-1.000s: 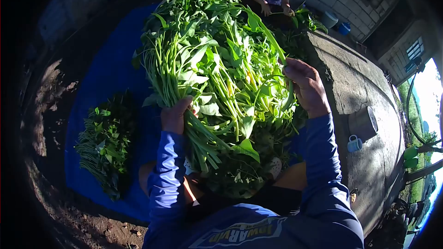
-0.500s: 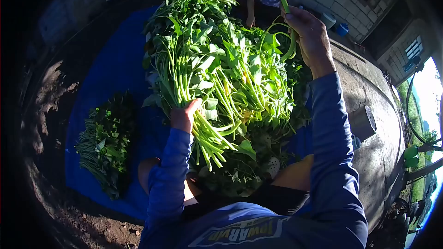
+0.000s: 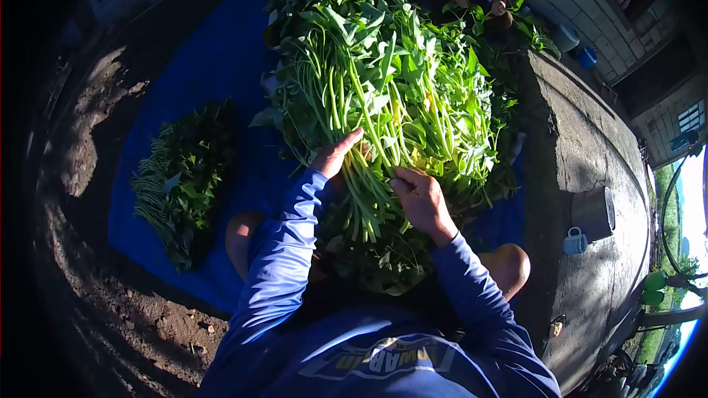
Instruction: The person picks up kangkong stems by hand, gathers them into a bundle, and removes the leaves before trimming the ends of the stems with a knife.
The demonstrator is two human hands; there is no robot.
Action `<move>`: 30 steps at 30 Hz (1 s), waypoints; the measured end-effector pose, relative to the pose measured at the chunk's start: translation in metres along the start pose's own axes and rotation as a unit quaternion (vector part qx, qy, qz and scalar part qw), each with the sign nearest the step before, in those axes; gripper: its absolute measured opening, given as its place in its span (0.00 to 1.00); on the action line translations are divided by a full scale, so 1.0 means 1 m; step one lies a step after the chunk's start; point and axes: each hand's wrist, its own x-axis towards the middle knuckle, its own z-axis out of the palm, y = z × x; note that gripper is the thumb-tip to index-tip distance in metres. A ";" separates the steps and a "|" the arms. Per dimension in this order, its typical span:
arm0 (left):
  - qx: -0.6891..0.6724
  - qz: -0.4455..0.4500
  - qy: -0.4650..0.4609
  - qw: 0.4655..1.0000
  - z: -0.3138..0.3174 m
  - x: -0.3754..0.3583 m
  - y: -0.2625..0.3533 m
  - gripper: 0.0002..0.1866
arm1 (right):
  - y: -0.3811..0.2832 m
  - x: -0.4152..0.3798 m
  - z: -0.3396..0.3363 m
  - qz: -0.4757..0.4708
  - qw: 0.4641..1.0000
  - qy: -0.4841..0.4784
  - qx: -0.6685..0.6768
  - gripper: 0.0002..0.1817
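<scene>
Blue sheet [image 3: 254, 144]: spread across the left of the frame.
Small bundle [image 3: 177, 184]: lying on the sheet, mid-left, well apart from both hands.
Stem bunch [image 3: 341, 114]: at centre; long axis near vertical in the frame, leaves toward the top, bare ends toward the bottom.
Left hand [image 3: 338, 153]: wrapped round the stem bunch, thumb laid over, other fingers mostly hidden.
Single stalk [image 3: 365, 107]: slanting over the bunch, down toward the right.
Right hand [image 3: 419, 199]: just right of the bunch, thumb and forefinger seemingly pinching the stalk's lower end.
</scene>
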 end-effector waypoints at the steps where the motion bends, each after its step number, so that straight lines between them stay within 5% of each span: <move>1: 0.060 -0.007 0.018 0.998 0.010 -0.006 0.005 0.18 | 0.003 0.001 0.001 -0.012 1.000 -0.019 0.015 0.17; 3: 0.137 -0.003 0.059 0.989 0.025 -0.012 0.011 0.23 | 0.002 0.000 -0.001 -0.024 0.999 -0.027 -0.008 0.17; 6: 0.058 0.205 0.141 0.967 0.002 0.019 -0.026 0.37 | 0.006 0.005 0.004 -0.048 0.998 -0.041 -0.030 0.17; 8: -0.001 0.254 0.232 0.939 0.018 0.010 -0.029 0.46 | 0.012 0.005 0.012 -0.057 0.996 -0.061 -0.033 0.17; 10: 0.046 0.214 0.219 0.951 0.026 0.005 -0.033 0.47 | 0.020 0.005 0.021 -0.061 0.993 -0.081 -0.052 0.16; 13: 0.080 0.091 0.166 0.979 0.008 0.008 -0.037 0.29 | 0.026 -0.001 0.031 -0.076 0.991 -0.083 -0.072 0.17; 15: 0.057 0.013 0.158 0.986 0.009 -0.006 -0.025 0.19 | 0.028 -0.012 0.050 -0.116 0.992 0.022 -0.052 0.16; 18: -0.014 0.026 0.201 0.979 0.035 -0.031 0.000 0.18 | 0.036 -0.026 0.095 -0.077 0.975 0.123 0.167 0.15; 20: 0.018 0.081 0.202 0.976 0.019 -0.031 0.002 0.16 | 0.033 -0.020 0.095 -0.116 0.981 0.089 0.128 0.16; 22: 0.048 0.116 0.231 0.965 0.026 -0.046 0.024 0.13 | 0.020 -0.002 0.058 -0.049 0.986 -0.008 0.158 0.17; 24: 0.048 0.155 0.207 0.965 0.021 -0.056 0.046 0.12 | 0.052 0.032 0.038 0.035 0.962 0.124 0.241 0.16; 28: 0.052 0.160 0.215 0.962 0.022 -0.071 0.069 0.11 | 0.103 0.103 -0.035 -0.017 0.938 0.322 -0.129 0.11; 30: 0.056 0.165 0.195 0.965 0.021 -0.073 0.070 0.11 | 0.124 0.133 -0.051 -0.030 0.936 0.302 -0.178 0.10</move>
